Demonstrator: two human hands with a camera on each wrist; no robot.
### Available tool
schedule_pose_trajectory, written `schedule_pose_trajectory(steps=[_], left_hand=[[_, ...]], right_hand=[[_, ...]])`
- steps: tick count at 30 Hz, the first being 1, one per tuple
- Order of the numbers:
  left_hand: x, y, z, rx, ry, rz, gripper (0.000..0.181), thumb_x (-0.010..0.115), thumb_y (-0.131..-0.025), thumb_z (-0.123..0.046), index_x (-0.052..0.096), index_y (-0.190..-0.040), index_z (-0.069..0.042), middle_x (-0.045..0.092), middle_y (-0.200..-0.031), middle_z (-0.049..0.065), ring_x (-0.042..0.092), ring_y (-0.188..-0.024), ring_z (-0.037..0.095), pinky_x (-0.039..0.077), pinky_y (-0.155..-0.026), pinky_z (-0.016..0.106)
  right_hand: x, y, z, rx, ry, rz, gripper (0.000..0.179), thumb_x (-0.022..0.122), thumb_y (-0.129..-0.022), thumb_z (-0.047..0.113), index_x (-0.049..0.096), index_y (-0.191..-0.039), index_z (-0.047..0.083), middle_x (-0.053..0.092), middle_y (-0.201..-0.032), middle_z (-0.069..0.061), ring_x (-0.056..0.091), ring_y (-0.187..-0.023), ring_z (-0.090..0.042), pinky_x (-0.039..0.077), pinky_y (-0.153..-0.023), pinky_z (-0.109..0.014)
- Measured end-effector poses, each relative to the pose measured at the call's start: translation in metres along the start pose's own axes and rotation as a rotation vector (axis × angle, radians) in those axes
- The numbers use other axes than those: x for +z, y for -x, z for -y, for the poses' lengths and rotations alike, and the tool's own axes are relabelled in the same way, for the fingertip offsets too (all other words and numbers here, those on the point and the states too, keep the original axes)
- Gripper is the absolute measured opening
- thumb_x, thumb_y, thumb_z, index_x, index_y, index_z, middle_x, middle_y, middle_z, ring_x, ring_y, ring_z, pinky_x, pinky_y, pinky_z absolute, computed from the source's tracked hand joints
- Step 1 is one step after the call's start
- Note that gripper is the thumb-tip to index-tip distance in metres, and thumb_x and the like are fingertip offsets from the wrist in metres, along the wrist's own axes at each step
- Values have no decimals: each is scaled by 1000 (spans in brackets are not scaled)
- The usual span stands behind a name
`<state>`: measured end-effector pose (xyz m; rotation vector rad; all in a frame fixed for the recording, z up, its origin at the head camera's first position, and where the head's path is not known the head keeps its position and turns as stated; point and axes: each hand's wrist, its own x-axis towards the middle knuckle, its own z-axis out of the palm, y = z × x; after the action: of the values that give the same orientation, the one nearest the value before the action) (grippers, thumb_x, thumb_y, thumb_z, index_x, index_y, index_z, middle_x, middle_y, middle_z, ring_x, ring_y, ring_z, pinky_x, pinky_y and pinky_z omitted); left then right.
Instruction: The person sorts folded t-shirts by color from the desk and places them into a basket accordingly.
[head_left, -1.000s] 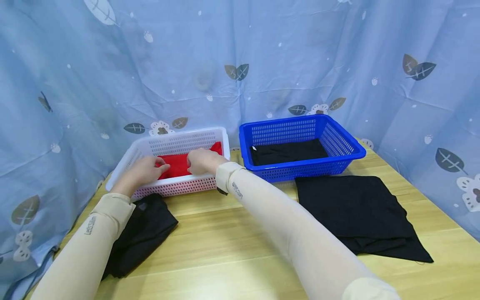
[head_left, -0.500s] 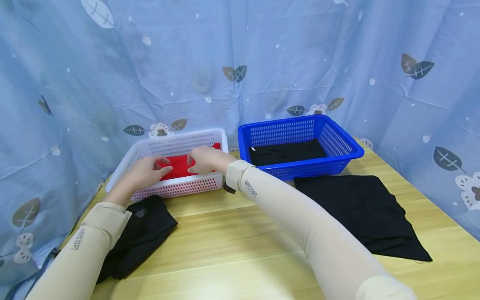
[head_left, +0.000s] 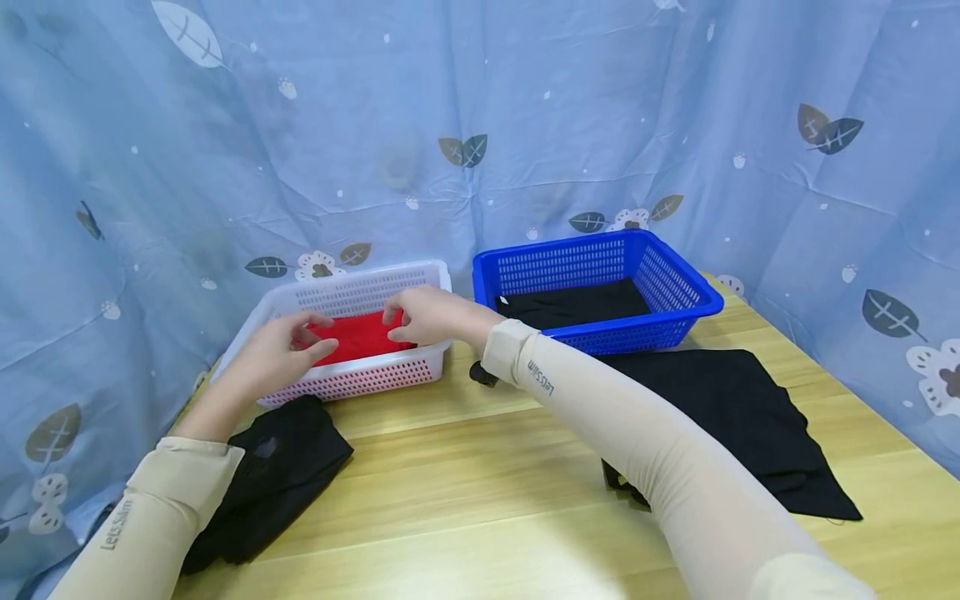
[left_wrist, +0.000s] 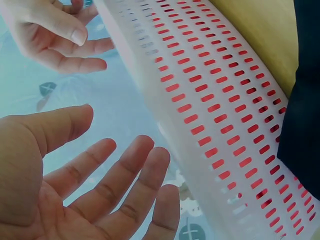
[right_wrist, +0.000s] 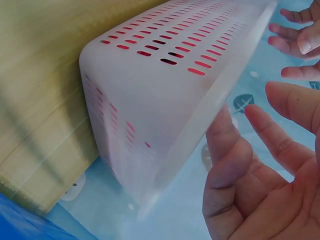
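My left hand (head_left: 281, 358) hovers over the front left of a white plastic basket (head_left: 375, 384), fingers apart and loosely bent. Over that basket's right end is my right hand (head_left: 438, 317), thumb and fingers spread. A folded red cloth (head_left: 360, 333) lies inside, partly covered by the hands. Both wrist views show bare palms with nothing held: the left hand (left_wrist: 105, 195) beside the basket's rim, the right hand (right_wrist: 265, 185) with fingertips close to the rim. Whether those fingertips touch it I cannot tell.
A blue basket (head_left: 622, 335) holding a folded black cloth (head_left: 577, 305) stands to the right. One black cloth (head_left: 720, 408) lies flat on the wooden table (head_left: 450, 500) in front of it. Another black cloth (head_left: 277, 483) lies at the left. A patterned curtain (head_left: 375, 125) hangs behind.
Both hands have lifted from the red cloth and drawn apart, the right one moving rightward. The red cloth's raised right corner is now hidden behind the right hand.
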<state>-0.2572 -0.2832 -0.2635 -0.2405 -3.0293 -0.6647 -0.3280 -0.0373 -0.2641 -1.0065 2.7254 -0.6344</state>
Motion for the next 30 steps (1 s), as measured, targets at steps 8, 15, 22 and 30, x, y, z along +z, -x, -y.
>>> schedule_pose_trajectory(steps=[8,15,22,30], left_hand=[[0,14,0,27,-21,5,57,73,-102,-35,55,-147,-5,68,-130,27,68,-110,40,66,-81,45],[7,30,-1,69,-7,5,59,74,-101,-36,55,-148,-5,71,-127,25,72,-100,32,65,-75,40],[8,51,4,110,35,-9,59,74,-102,-32,53,-151,-6,70,-130,24,74,-99,28,61,-76,32],[-1,88,31,-12,-7,56,71,72,-103,-36,41,-161,-11,75,-118,15,75,-87,20,57,-70,35]], right_hand=[[-2,14,-6,-66,-14,-32,32,66,-108,25,70,-137,11,74,-106,-6,65,-90,-17,56,-78,-23],[1,26,-1,-128,-8,-42,33,68,-107,28,68,-138,17,73,-109,-2,67,-93,-14,57,-79,-22],[7,32,6,-182,-4,4,37,68,-106,31,66,-141,18,74,-117,0,69,-100,-12,58,-87,-25],[22,34,19,-242,6,108,42,67,-107,30,61,-147,22,73,-123,1,70,-101,-9,55,-91,-26]])
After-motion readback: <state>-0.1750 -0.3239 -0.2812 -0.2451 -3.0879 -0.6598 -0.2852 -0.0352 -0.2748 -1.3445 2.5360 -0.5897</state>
